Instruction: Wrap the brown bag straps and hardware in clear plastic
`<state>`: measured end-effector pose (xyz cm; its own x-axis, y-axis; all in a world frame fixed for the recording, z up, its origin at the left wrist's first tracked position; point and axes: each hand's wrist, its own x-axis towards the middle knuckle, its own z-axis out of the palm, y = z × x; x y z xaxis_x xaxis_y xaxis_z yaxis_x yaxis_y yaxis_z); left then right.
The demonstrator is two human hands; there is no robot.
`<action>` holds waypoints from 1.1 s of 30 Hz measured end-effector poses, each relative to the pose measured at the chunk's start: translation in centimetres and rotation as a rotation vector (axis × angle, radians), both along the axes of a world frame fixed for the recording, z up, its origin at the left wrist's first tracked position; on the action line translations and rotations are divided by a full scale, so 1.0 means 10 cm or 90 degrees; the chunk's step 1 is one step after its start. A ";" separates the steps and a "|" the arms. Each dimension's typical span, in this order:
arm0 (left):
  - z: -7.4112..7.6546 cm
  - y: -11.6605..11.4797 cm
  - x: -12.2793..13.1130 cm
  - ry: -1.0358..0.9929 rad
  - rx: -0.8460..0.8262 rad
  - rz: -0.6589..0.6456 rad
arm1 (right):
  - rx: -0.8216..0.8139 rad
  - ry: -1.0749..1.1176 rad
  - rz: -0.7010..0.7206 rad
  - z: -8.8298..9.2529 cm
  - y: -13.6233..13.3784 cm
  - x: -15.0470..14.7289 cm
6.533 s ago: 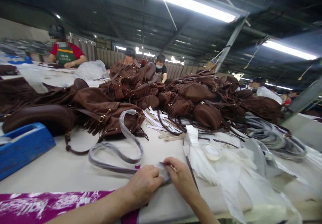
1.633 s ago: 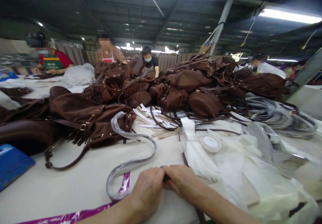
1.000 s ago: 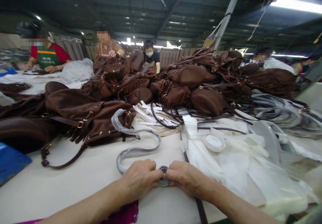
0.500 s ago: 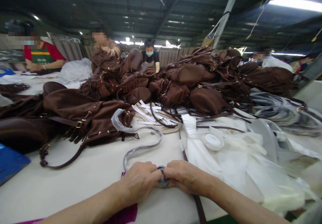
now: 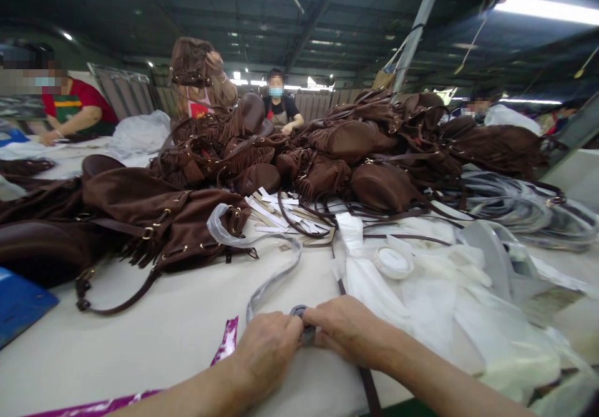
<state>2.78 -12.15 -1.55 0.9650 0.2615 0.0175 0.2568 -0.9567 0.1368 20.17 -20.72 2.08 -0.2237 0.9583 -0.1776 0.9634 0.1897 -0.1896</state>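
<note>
My left hand and my right hand meet low in the middle of the head view. Pinched between their fingertips is the coiled end of a plastic-wrapped strap. From there the strap curves up over the table towards a brown fringed bag, which lies on its side at left. Both hands are closed, and the fingers partly hide the coil. A purple plastic strip shows just left of my left hand. Under my right forearm runs a dark strap.
Brown bags are heaped across the back of the table. White paper strips lie before them. To the right are a tape roll, a grey tape dispenser and plastic sheets. A blue box stands at left; people work beyond.
My hands have shifted slightly, still gripping the coil, and the strap's near curve has moved right. More of the purple strip shows. A co-worker behind the heap has raised a brown bag.
</note>
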 end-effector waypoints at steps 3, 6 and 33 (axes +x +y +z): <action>-0.03 -0.10 0.00 -0.001 -0.032 0.058 | 0.019 -0.014 -0.058 -0.10 -0.05 -0.07; 0.04 0.02 -0.04 0.002 -0.014 -0.017 | 0.074 0.009 0.063 -0.21 -0.05 0.05; 0.01 -0.22 0.01 0.081 0.003 -0.012 | -0.029 0.131 -0.165 -0.08 -0.13 -0.11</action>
